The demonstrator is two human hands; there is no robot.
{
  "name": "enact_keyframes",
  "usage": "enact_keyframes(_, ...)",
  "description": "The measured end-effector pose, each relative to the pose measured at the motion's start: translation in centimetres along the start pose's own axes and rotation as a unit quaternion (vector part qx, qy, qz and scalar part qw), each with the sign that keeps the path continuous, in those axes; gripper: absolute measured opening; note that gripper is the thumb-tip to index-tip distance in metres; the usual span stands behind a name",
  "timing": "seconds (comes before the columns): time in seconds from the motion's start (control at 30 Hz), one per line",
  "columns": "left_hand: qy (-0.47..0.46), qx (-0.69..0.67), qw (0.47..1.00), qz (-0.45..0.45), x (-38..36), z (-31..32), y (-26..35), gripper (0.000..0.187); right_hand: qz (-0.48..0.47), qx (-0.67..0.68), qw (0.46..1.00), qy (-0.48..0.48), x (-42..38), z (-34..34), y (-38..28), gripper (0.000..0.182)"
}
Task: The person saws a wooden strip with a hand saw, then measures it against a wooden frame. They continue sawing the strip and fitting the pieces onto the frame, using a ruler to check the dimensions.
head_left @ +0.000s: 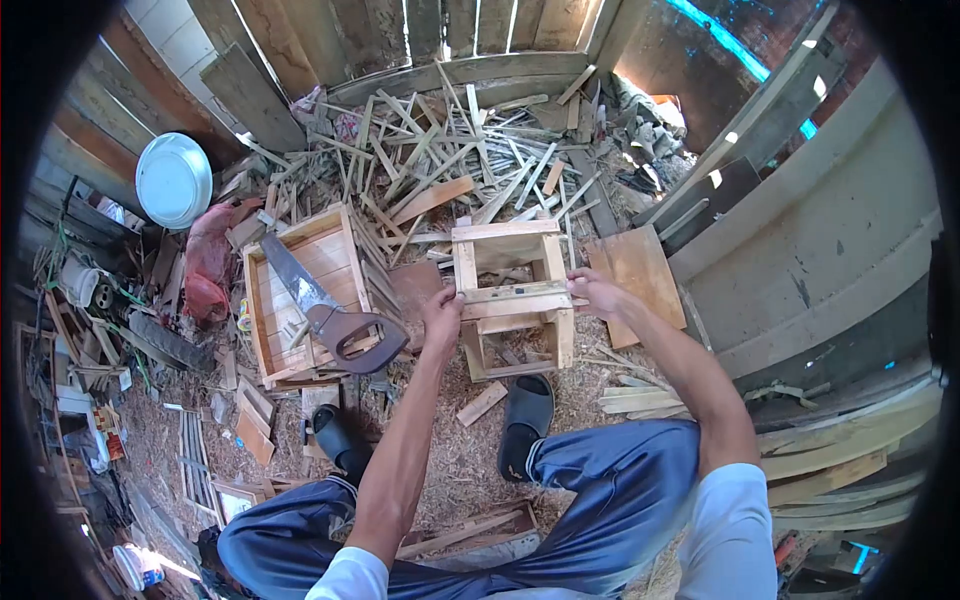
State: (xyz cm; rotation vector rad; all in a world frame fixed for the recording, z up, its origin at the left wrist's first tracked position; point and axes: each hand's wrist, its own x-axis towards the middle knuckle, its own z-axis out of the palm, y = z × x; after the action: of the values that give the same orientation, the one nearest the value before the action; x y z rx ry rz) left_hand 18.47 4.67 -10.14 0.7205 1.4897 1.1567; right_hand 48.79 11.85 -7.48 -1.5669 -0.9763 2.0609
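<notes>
Wooden frame (515, 300) sits at the centre of the view, its middle rail gripped at the nine o'clock end by the left hand (443, 315) and at three by the right hand (597, 291). Whether it bears on the floor is unclear. With the hold only at that rail, the frame could tip, and an uneven pull might rack its joints. A slip could drop it on the sandal (530, 408) at six o'clock. Toward nine, the handsaw (325, 315) lies across a crate (257, 330), handle overhanging; a knock might dislodge it. Loose offcuts (430, 150) toward twelve could snag or unsteady the base.
</notes>
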Motion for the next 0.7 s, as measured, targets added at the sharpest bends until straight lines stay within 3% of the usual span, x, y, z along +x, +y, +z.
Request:
enact_keyframes(0.1, -0.015, -0.041, 0.999, 0.01, -1.8, 1.7, 1.1, 0.034, -0.028, -0.033, 0.999, 0.014, -3.6, -0.6, 0.0, 0.033)
enact_keyframes(0.2, -0.022, 0.031, 0.999, 0.019, -0.1, 2.7, -3.9, 0.029, -0.032, -0.072, 0.988, 0.136, -2.1, -2.0, 4.6, 0.025)
enact_keyframes(0.27, 0.044, 0.145, 0.988, 0.044, -0.7, 2.8, -6.7, 0.026, -0.022, -0.098, 0.986, 0.131, -3.5, -1.0, 5.8, 0.023)
enact_keyframes(0.33, 0.019, 0.117, 0.992, 0.045, -1.8, 3.0, -5.1, 0.026, -0.08, -0.073, 0.962, 0.249, -2.7, -0.6, 8.4, 0.025)
enact_keyframes(0.37, 0.0, 0.109, 0.994, -0.011, -2.0, 3.1, -4.3, 0.023, -0.176, -0.136, 0.929, 0.296, -1.2, -1.2, 10.5, 0.02)
enact_keyframes(0.4, -0.017, 0.1, 0.993, -0.068, -2.3, 3.1, -3.9, 0.021, -0.177, -0.131, 0.929, 0.298, -0.9, -1.3, 11.6, 0.02)
enact_keyframes(0.43, -0.019, 0.102, 0.993, -0.063, -1.7, 3.2, -5.1, 0.021, -0.175, -0.13, 0.922, 0.32, -0.8, -1.2, 11.7, 0.019)
enact_keyframes(0.5, 0.059, 0.187, 0.979, 0.056, -0.6, 3.5, -7.0, 0.018, -0.181, -0.128, 0.913, 0.342, -1.3, -0.8, 10.7, 0.017)
enact_keyframes(0.6, 0.093, 0.245, 0.958, 0.112, -3.0, 4.5, -4.6, 0.016, -0.194, -0.162, 0.883, 0.396, -3.3, 0.5, 9.2, 0.007)
enact_keyframes(0.7, 0.082, 0.191, 0.97, 0.123, -3.8, 4.2, -4.7, 0.014, -0.15, -0.2, 0.874, 0.416, -4.0, 0.9, 8.5, 0.007)
